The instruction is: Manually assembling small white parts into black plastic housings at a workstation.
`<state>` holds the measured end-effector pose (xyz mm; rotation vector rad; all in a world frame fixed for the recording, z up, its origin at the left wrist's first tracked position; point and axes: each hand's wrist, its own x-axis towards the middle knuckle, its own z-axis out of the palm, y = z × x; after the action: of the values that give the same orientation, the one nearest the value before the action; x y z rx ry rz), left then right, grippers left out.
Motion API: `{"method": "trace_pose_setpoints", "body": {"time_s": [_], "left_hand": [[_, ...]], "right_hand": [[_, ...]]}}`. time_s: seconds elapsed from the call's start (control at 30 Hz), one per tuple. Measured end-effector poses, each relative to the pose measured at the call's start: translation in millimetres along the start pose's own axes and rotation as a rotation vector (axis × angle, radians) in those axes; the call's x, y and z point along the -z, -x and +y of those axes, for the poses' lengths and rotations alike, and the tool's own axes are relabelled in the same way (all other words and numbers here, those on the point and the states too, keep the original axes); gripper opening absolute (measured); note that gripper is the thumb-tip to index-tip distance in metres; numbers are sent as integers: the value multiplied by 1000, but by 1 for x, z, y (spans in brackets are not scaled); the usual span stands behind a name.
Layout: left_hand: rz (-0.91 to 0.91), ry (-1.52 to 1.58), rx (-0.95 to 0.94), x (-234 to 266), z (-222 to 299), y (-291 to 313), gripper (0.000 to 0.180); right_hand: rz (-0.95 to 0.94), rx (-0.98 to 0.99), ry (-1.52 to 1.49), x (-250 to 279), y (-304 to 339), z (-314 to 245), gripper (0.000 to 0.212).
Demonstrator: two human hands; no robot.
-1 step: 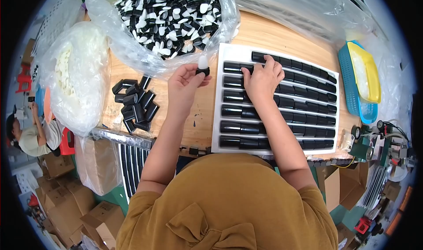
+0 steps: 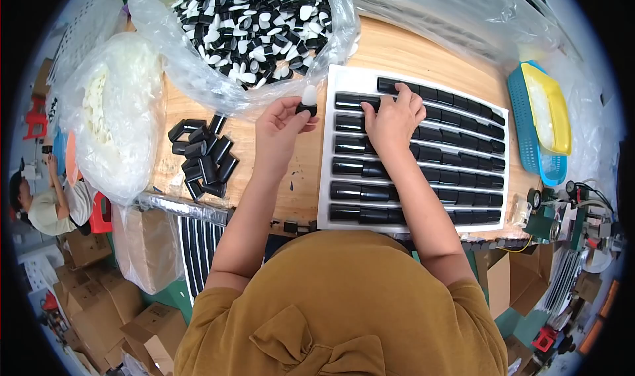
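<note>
My left hand (image 2: 284, 128) pinches a small applicator head (image 2: 308, 103) with a black base and a rounded white tip pointing up. It is held over the wood, left of a white tray (image 2: 340, 78). Glossy black tubes (image 2: 357, 123) lie end to end in rows across that tray. My right hand (image 2: 395, 118) rests over the two farthest rows, thumb and fingers apart. Its forefinger touches the left end of the far row, and its thumb is on the second row. Left of my left hand lies a loose pile of short black caps (image 2: 207, 167).
A clear plastic bag (image 2: 344, 35) at the back holds many black-and-white pieces. Another bag (image 2: 122, 164) with cream-coloured pieces is at left. A blue basket (image 2: 522, 121) with a yellow tray (image 2: 562, 131) stands at right. A person (image 2: 49, 197) sits far left, near cardboard boxes (image 2: 99, 323).
My left hand has shifted very slightly to the right with the applicator head. My right hand stays in place over the tubes.
</note>
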<state>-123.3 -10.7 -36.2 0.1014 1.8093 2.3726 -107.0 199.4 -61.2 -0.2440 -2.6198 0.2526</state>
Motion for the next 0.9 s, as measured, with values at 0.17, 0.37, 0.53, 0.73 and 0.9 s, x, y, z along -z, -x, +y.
{"method": "trace_pose_setpoints", "body": {"time_s": [0.17,0.37,0.53,0.73,0.9], "left_hand": [[-46,24,117,-14,-7,6,25],[-38,76,163,-20,-1,7,25],[-139,42,210,-19,23,15,26],[-214,11,181,-29,36,20,28],[-263,10,190,-30,41,22,28]], "right_hand": [[-41,-100,-118,3,3,1,43],[-135,-332,-734,15,-6,1,36],[-451,-425,-1397,72,-5,13,24],[-465,-395,-1446,98,4,9,23],[-489,-359,-1476,101,7,11,23]]}}
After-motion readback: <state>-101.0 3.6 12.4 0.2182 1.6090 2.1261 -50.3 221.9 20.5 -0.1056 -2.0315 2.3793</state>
